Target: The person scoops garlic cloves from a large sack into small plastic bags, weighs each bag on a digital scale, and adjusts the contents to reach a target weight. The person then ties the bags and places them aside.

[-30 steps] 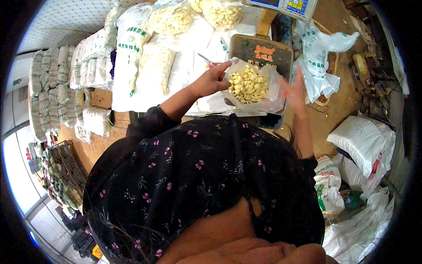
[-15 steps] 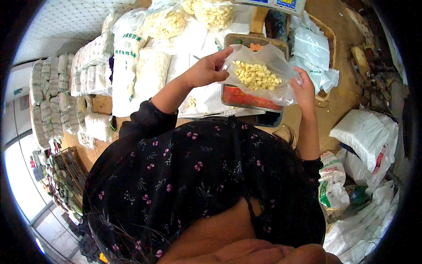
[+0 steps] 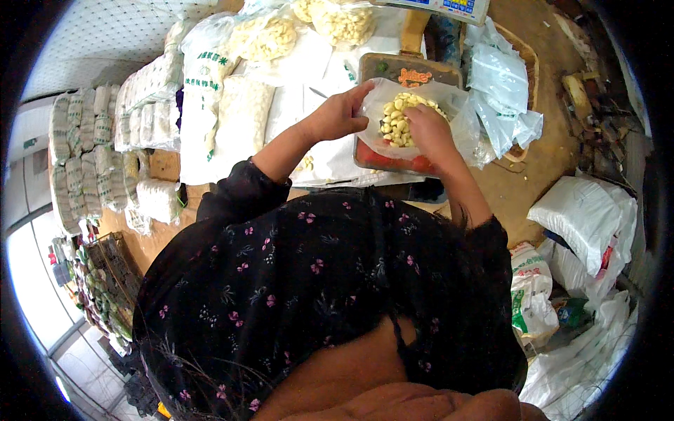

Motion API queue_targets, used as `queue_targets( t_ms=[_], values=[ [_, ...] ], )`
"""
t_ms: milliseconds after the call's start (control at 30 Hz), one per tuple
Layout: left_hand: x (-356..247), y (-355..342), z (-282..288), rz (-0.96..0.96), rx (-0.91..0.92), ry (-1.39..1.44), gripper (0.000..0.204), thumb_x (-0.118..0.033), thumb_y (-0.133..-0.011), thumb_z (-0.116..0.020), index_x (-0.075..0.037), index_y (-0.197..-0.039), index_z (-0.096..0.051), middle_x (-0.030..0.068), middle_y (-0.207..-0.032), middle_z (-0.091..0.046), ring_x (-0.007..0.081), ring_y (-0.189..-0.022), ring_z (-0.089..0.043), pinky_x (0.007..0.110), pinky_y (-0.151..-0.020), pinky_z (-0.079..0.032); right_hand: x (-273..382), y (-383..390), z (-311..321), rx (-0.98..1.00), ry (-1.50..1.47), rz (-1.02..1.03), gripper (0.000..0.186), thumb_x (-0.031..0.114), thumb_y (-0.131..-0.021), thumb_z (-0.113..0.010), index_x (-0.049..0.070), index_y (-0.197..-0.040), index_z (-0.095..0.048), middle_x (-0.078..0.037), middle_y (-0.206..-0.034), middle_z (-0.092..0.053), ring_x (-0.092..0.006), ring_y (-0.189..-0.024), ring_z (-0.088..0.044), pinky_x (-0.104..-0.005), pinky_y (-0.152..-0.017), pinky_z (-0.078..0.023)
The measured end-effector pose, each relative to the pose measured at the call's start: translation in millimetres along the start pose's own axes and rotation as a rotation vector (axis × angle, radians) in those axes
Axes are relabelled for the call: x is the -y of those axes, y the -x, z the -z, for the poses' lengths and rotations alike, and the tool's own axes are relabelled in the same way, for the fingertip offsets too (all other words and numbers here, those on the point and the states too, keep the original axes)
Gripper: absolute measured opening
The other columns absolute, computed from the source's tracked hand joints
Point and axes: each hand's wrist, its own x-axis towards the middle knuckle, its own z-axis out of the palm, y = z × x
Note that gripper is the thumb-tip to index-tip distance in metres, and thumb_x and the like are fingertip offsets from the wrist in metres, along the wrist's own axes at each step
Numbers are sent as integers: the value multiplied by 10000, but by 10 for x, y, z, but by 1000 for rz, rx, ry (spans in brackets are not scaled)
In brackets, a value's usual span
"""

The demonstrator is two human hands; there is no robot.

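Note:
A translucent plastic bag (image 3: 453, 109) lies open above the scale's platform (image 3: 365, 67), with a heap of peeled garlic cloves (image 3: 397, 125) inside. My left hand (image 3: 342, 116) pinches the bag's left edge between thumb and fingers. Reaching in from the right, my right hand (image 3: 430, 132) is among the cloves, its fingertips closed on some of them; which ones is hidden under the fingers. Below the bag, the red lower part of the platform shows.
Filled bags of cloves (image 3: 263, 38) stand at the back, with a large white printed sack (image 3: 203, 91) at the left. Pale blue plastic bags (image 3: 497, 81) lie right of the scale. A scale display (image 3: 456, 7) sits at the top. White sacks (image 3: 576, 217) rest lower right.
My right hand has let go of the bag's right edge and moved left into the cloves. The left hand keeps its hold and has shifted slightly.

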Motion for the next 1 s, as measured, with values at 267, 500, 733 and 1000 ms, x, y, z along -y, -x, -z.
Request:
queue_targets(
  t_ms=[267,500,733,1000],
  values=[
    [120,-82,230,57,-92,180,702,25,-754,-532,-133,-1387,-273,-7,-848,-545,76,-711,-472,213,-652,-411,-286,-453,-1129,156,87,-186,215,169,-810,-461,46,-947,-571,-187,-871,-586,-338,-871,-579,-412,-752,-461],
    [63,7,252,68,-133,179,714,-82,-714,-555,-196,-1376,-312,-20,-648,-458,83,-601,-439,236,-599,-401,-108,-334,-968,285,18,-47,295,280,-825,-438,59,-984,-551,-244,-932,-591,-357,-888,-574,-427,-772,-446],
    [99,65,167,80,-99,194,726,-61,-724,-550,-189,-1386,-280,-4,-677,-456,87,-596,-431,242,-570,-395,-156,-817,-887,163,112,-64,290,222,-864,-394,76,-1010,-597,-166,-985,-610,-324,-960,-571,-416,-835,-435],
    [245,35,231,40,-37,140,739,-72,-725,-541,-165,-1396,-243,23,-664,-443,115,-593,-446,259,-599,-415,-403,-966,-1375,64,53,-130,319,249,-861,-399,57,-1008,-607,-184,-1104,-569,-303,-1036,-537,-398,-885,-401]
  ],
)
